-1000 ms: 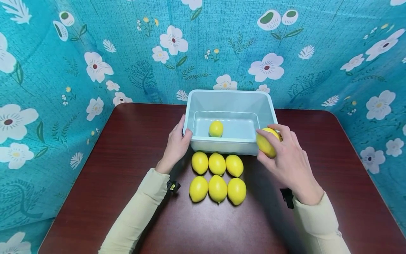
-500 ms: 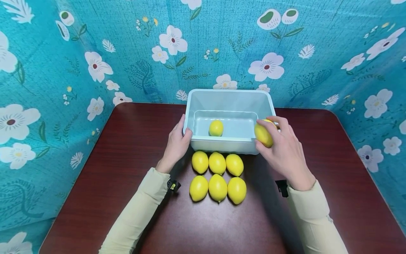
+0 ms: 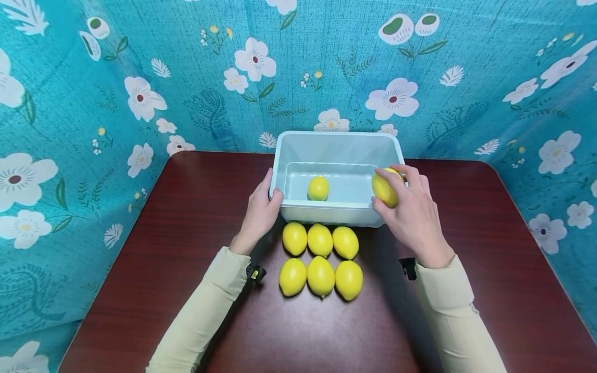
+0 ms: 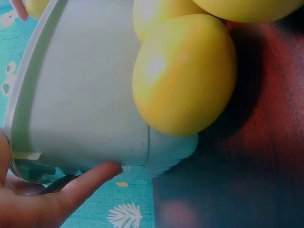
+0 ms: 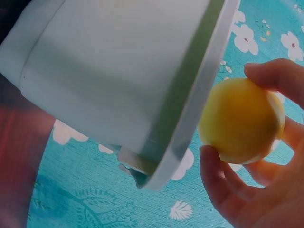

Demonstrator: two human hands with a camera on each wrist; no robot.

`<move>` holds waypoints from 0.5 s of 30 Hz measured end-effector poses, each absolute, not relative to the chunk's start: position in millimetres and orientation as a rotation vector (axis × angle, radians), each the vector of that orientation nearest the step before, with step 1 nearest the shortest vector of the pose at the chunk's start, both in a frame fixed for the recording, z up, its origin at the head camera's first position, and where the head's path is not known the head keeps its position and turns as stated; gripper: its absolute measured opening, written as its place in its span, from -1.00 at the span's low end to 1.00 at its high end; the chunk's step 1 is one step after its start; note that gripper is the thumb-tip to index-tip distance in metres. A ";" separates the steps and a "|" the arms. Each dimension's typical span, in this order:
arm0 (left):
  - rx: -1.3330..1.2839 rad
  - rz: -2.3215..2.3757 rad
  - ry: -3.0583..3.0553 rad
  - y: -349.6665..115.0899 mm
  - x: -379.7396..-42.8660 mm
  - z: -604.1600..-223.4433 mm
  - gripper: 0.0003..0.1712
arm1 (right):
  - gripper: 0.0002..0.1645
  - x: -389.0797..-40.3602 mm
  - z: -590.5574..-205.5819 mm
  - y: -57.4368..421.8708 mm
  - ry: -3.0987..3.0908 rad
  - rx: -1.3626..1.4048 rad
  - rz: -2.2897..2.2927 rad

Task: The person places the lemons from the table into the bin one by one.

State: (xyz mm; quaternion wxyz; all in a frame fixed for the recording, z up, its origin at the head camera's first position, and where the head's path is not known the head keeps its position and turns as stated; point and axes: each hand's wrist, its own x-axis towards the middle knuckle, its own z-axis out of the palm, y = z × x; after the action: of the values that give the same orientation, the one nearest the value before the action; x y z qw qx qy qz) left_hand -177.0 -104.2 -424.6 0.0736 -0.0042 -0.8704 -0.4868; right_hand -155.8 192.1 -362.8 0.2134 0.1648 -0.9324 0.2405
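My right hand (image 3: 412,215) pinches a lemon (image 3: 384,189) between thumb and fingertips, over the front right corner of a pale blue plastic bin (image 3: 326,213). In the right wrist view this lemon (image 5: 242,121) is right at the bin's rim. At the bin's left end my left hand (image 3: 257,210) grips the rim; the left wrist view has the thumb (image 4: 90,187) along the outer wall. One lemon (image 3: 318,188) lies inside the bin toward the front. Two rows of lemons stand just in front of it, including a back-row lemon (image 3: 295,239) and a front-row lemon (image 3: 321,276).
The bin stands near the back edge of a dark reddish-brown table (image 3: 196,217). Close behind it hangs a teal floral cloth (image 3: 326,62), which also covers both sides.
My right hand has carried its lemon up and slightly left, from beside the bin's front right corner to over its rim. The left hand stays in place on the bin.
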 end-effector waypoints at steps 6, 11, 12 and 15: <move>-0.001 -1.453 -2.621 -103.9 -175.5 -424.0 -0.27 | -0.36 -160.8 -366.2 190.4 -2.597 0.444 0.683; -0.005 -1.450 -2.616 -103.9 -175.0 -424.6 -0.28 | -0.38 -165.1 -368.6 188.9 -2.589 0.450 0.707; -0.008 -1.450 -2.616 -103.9 -175.0 -425.0 -0.28 | -0.38 -165.6 -369.3 188.5 -2.589 0.452 0.714; -0.010 -1.446 -2.612 -103.7 -175.1 -425.7 -0.28 | -0.39 -166.9 -371.8 187.9 -2.593 0.454 0.728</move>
State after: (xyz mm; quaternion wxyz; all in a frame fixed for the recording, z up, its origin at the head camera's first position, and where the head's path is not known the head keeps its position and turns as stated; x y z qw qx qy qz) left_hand -175.1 -103.7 -425.7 0.0780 -0.0035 -0.8721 -0.4830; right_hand -166.9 187.9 -371.8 0.2040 0.1627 -0.9295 0.2609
